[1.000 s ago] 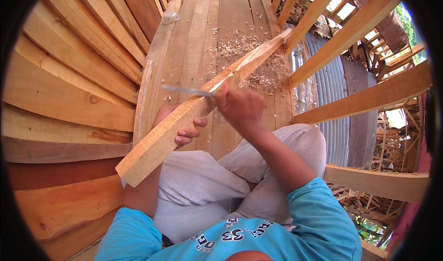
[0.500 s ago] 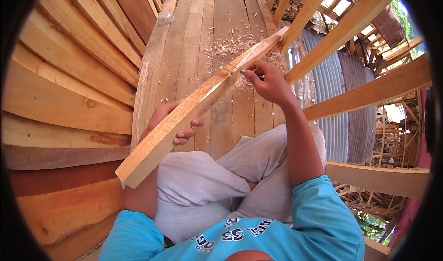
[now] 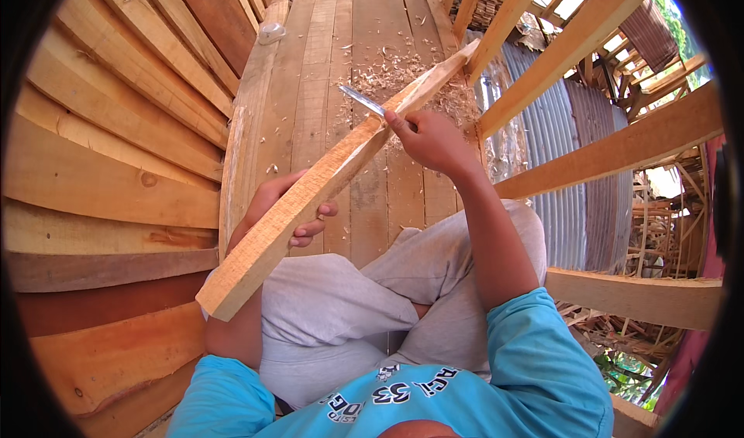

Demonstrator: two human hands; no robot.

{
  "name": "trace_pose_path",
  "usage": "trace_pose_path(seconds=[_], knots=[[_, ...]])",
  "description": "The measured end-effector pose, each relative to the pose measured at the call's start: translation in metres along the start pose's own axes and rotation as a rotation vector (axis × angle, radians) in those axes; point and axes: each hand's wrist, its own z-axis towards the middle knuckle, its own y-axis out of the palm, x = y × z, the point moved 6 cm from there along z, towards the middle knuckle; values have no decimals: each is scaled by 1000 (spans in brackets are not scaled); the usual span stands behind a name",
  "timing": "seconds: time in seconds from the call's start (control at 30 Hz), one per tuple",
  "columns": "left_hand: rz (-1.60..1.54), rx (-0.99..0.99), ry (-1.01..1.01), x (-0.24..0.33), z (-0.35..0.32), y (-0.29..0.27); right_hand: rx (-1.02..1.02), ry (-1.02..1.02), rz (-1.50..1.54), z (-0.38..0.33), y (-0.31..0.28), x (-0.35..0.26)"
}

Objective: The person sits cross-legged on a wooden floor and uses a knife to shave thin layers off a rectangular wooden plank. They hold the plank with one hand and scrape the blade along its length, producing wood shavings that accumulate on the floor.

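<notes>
Gripping 1 squared wooden beam (image 3: 310, 198) from beneath, the left hand (image 3: 271, 194) has its fingers curled around to the right side. The beam slants above the plank floor (image 3: 306, 113), its far end near the wooden rails (image 3: 570, 66). The right hand (image 3: 435, 140) is closed around a knife (image 3: 361, 99); its blade lies crosswise and seems to touch the beam. Wood shavings (image 3: 387, 72) are scattered near the far end.

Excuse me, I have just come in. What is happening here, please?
A seated person is working on a long wooden beam with a knife-like blade. The left hand grips the beam from underneath, toward its nearer end. The right hand holds the blade across the beam, farther along. Shavings lie scattered on the planks.
</notes>
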Motion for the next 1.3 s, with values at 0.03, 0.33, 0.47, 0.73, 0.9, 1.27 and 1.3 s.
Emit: trace_pose_path(seconds=[0.03, 0.33, 0.47, 0.73, 0.9, 1.27, 1.3], knots=[[1, -6, 4, 0, 1, -1, -27, 13, -50, -3, 0, -6], [62, 14, 12, 0, 2, -1, -197, 175, 277, -3, 18, 1], [64, 30, 14, 0, 4, 0, -264, 303, 573, -1, 20, 15], [-281, -204, -7, -1, 8, -13, 353, 133, 270, 14, -39, 51], [-350, -277, 7, -5, 11, -20, 263, 89, 3, -27, -86, 38], [-298, -227, -31, -6, 13, -19, 177, -24, 206, -54, -92, 59], [-286, -223, -35, -5, 15, -17, 152, -126, 250, -47, -69, 62]])
